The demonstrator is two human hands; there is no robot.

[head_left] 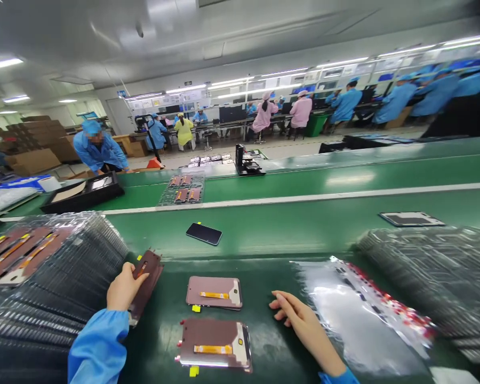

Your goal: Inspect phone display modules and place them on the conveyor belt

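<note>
I see left hand [124, 288] pinching tilted phone display panel [149, 278] beside tray stack [102, 256]; right hand [300, 319] empty, fingers loosely curled. Two panels [212, 285] lie on green bench [164, 346]; I judge work partway, trayed panels [29, 250] left.

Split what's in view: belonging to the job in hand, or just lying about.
Job in hand, apparently:
- phone screen panel, in the left hand
- two similar panels right of it
- left stack of clear trays bearing panels

Lying about, seemingly:
- black tray, far left
- black stand, far side
- cardboard box behind
</note>
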